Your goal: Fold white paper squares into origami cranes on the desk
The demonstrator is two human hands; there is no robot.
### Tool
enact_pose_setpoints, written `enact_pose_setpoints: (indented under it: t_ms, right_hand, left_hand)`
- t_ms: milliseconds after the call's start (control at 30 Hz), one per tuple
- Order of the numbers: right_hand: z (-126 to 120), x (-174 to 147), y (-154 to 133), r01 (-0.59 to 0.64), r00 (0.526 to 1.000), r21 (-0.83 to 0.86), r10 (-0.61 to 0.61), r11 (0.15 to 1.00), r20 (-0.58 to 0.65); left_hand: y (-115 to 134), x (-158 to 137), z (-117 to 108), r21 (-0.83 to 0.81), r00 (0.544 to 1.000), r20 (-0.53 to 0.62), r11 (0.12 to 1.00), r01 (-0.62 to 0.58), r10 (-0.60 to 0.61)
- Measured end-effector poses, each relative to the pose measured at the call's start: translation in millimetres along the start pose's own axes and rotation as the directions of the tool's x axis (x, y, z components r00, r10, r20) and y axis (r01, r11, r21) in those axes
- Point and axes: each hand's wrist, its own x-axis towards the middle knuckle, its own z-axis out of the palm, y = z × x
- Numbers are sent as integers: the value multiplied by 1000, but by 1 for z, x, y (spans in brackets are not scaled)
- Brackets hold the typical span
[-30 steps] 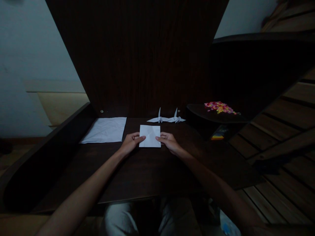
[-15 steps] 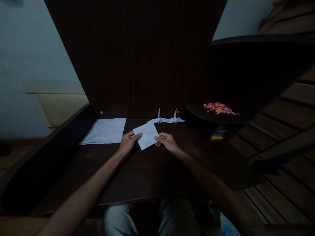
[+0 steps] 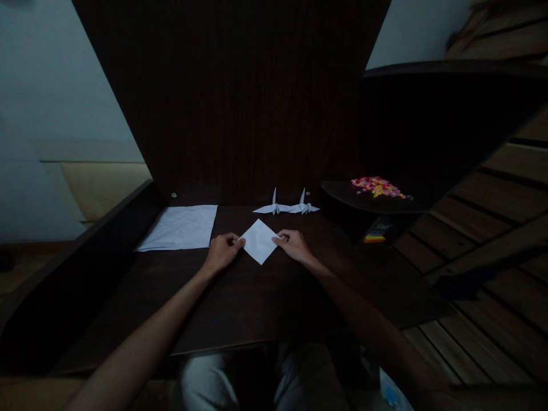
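A small white square of folded paper [image 3: 259,242] is held as a diamond, one corner toward me, low over the dark table. My left hand [image 3: 225,250] pinches its left corner between thumb and fingers. On the opposite side, my right hand [image 3: 294,245] pinches the right corner the same way. Just beyond the paper stand two white origami cranes [image 3: 274,209], side by side against the back panel, their wings touching or overlapping. To the left of my left hand lies a stack of white paper sheets [image 3: 182,227].
The dark wooden table [image 3: 240,308] has a raised side board [image 3: 85,268] on the left and a tall back panel [image 3: 231,103]. At right, a low curved shelf [image 3: 338,197] bears a heap of pink, red and yellow pieces [image 3: 377,186]. Beyond is a slatted wooden surface [image 3: 492,228].
The folded paper has turned from a tilted square to a diamond and sits slightly lower. Both hands now grip opposite corners rather than its sides. The whole view has shifted a little.
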Motion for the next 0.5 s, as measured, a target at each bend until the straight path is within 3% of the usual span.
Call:
enact_pose_setpoints:
  t_ms: [100, 200, 333, 500]
  right_hand:
    - [0, -2, 0, 139, 990, -219, -141, 966, 6]
    - [2, -3, -2, 188, 982, -355, -185, 916, 45]
    - [6, -4, -4, 222, 972, -380, -173, 898, 159]
    - [8, -3, -2, 282, 953, -302, -231, 911, 194]
  left_hand:
    - [-4, 0, 2, 153, 988, -47, 979, -137, 146]
    - [-8, 0, 6, 332, 969, -9, 915, -232, 248]
    - [-10, -1, 12, 442, 925, 140, 814, -377, 353]
    - [-9, -2, 14, 468, 892, 220, 759, -453, 396]
